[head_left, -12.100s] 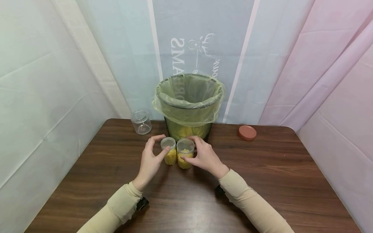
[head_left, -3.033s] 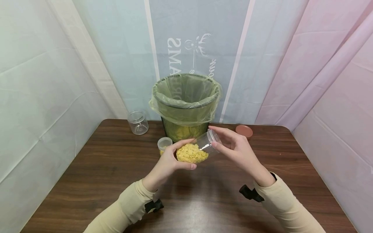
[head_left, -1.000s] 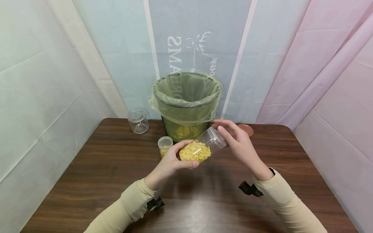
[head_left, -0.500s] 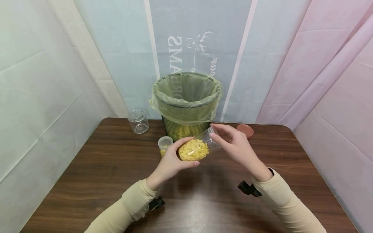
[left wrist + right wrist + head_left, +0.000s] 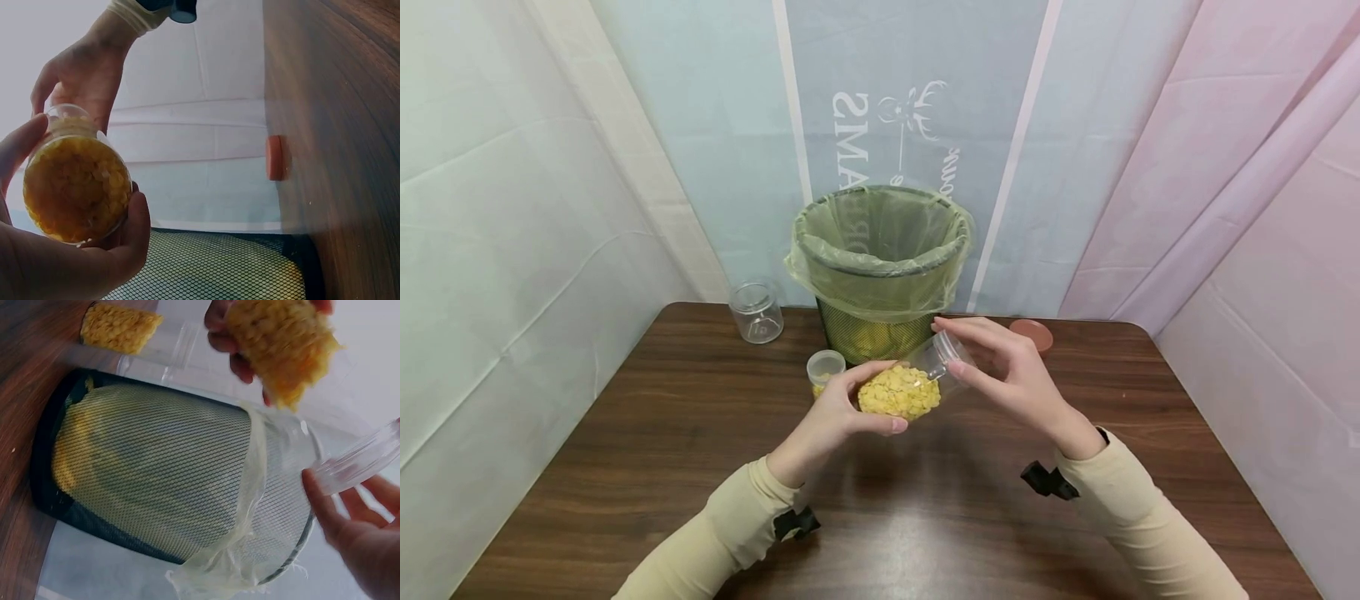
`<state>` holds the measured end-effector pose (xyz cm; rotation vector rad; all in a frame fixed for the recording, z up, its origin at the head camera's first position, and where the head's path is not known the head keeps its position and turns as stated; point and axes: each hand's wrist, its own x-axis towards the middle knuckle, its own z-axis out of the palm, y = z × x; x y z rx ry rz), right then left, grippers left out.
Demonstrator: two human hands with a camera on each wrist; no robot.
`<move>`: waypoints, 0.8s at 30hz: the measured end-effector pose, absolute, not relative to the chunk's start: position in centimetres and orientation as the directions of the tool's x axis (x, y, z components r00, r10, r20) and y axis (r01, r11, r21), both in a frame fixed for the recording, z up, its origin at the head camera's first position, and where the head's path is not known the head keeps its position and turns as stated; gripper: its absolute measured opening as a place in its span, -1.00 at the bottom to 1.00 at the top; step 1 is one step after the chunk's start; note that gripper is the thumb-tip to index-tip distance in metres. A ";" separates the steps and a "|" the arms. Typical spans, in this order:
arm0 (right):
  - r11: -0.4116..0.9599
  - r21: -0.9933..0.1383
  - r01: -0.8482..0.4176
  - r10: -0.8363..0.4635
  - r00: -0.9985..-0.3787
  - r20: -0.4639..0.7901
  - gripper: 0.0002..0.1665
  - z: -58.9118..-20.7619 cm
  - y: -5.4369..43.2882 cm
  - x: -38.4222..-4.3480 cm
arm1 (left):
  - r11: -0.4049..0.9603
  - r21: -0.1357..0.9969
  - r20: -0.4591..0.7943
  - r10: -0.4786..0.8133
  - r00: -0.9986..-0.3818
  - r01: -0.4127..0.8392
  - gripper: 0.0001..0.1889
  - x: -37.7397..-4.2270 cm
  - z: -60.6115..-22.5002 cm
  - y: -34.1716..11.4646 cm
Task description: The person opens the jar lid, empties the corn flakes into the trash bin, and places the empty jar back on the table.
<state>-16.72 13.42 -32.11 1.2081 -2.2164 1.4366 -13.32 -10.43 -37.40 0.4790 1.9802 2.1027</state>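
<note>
In the head view, my left hand (image 5: 827, 421) holds a clear jar (image 5: 901, 392) partly filled with yellow flakes, fingers and thumb curled round its base. The jar is raised off the table and tilted, its top toward the right. My right hand (image 5: 1022, 387) grips the clear ridged lid (image 5: 359, 462) at that end between thumb and fingers. Whether the lid is loose cannot be told. A second jar of flakes (image 5: 826, 367) with a clear top stands upright behind my left hand, partly hidden by it.
Behind the jars stands a black mesh bin (image 5: 880, 321) lined with a yellowish bag (image 5: 880, 292), something yellow inside. A clear jar without flakes (image 5: 757, 315) is at the back left. A reddish round lid (image 5: 1032, 335) lies at the back right of the wooden table (image 5: 625, 433).
Twelve seconds ago both flake jars stood upright together, a hand at each. One is now lifted and tilted. Over the last second my right hand has shifted about the lid end.
</note>
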 end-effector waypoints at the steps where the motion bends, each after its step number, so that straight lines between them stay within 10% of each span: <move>1: 0.149 -0.632 -0.760 -0.514 -0.606 0.607 -0.43 -31.9 13.3 -16.6 | -0.080 0.995 0.083 0.382 -0.921 0.057 -0.31 -13.3 -37.4 -10.5; 12: -0.095 -0.443 -0.891 -0.535 -0.330 0.778 -0.47 -32.7 13.7 -18.0 | -0.090 0.995 0.070 0.453 -0.889 0.032 -0.36 -13.4 -37.5 -10.7; 24: -0.171 -0.478 -0.862 -0.538 -0.325 0.778 -0.43 -33.0 13.6 -18.3 | -0.106 0.994 0.080 0.459 -0.885 0.034 -0.37 -13.4 -37.6 -10.7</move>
